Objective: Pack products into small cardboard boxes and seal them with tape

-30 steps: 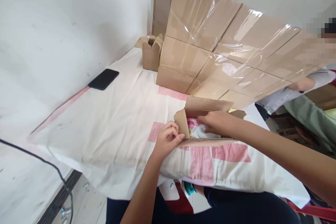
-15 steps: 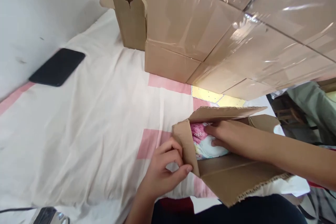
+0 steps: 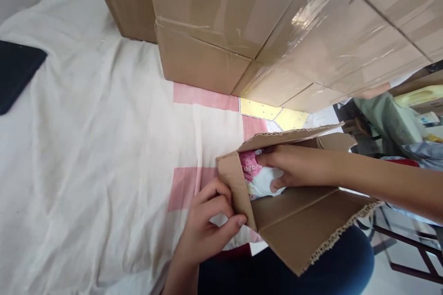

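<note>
An open cardboard box (image 3: 297,226) lies near the table's front edge, its flaps spread. My left hand (image 3: 207,226) pinches the box's left end flap between thumb and curled fingers. Inside the box, against its left end, is a soft-looking packet (image 3: 262,180) printed in pink and white, with some lettering. My right hand (image 3: 294,166) reaches into the box from the right, thumb and fingers gripping the packet. The packet's right part is hidden under that hand.
Large taped cardboard cartons (image 3: 214,55) stand stacked behind the box. A wrinkled white cloth (image 3: 114,161) with pink patches covers the table. A dark flat object (image 3: 17,71) lies at the far left. Yellow patterned pieces (image 3: 263,109) show beneath the cartons. A metal frame (image 3: 408,244) stands at lower right.
The view has shifted, so the cartons and dark flat object appear farther left. Both hands keep their holds; the box looks slightly turned, and the packet sits at its left end as before.
</note>
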`<state>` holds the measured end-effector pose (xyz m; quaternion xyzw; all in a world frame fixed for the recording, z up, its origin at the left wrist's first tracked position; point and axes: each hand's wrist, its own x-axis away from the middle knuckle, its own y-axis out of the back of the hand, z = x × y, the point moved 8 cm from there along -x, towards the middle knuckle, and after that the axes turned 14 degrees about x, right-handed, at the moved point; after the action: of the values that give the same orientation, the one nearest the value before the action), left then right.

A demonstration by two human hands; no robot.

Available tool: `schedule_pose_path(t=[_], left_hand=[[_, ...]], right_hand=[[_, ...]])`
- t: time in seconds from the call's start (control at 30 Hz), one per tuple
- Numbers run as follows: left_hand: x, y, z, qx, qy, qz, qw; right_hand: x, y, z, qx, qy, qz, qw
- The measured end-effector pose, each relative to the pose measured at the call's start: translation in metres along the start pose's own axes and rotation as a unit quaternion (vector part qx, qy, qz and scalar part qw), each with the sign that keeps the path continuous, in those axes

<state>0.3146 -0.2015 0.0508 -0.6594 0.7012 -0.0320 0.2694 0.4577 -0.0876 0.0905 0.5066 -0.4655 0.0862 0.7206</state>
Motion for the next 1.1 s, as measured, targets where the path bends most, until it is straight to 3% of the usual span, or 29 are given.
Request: schedule_pose_path(t=[0.33, 0.7, 0.97, 1.1], left_hand=[[0.002, -0.004, 0.002, 0.028, -0.003, 0.001, 1.000], [0.004, -0.003, 0.007, -0.001, -0.003, -0.033, 0.999], [0.007, 0.008, 0.012, -0.022, -0.113, -0.134, 0.984], [0.006, 0.008, 0.021, -0.029, -0.095, -0.117, 0.988]], right_hand=[[0.010, -0.014, 0.017, 0.131, -0.072, -0.067, 0.987], [0.005, -0.009, 0.010, 0.067, -0.101, -0.080, 0.989], [0.019, -0.011, 0.018, 0.090, -0.112, -0.167, 0.976], [0.033, -0.015, 0.036, 0.171, -0.155, -0.187, 0.955]])
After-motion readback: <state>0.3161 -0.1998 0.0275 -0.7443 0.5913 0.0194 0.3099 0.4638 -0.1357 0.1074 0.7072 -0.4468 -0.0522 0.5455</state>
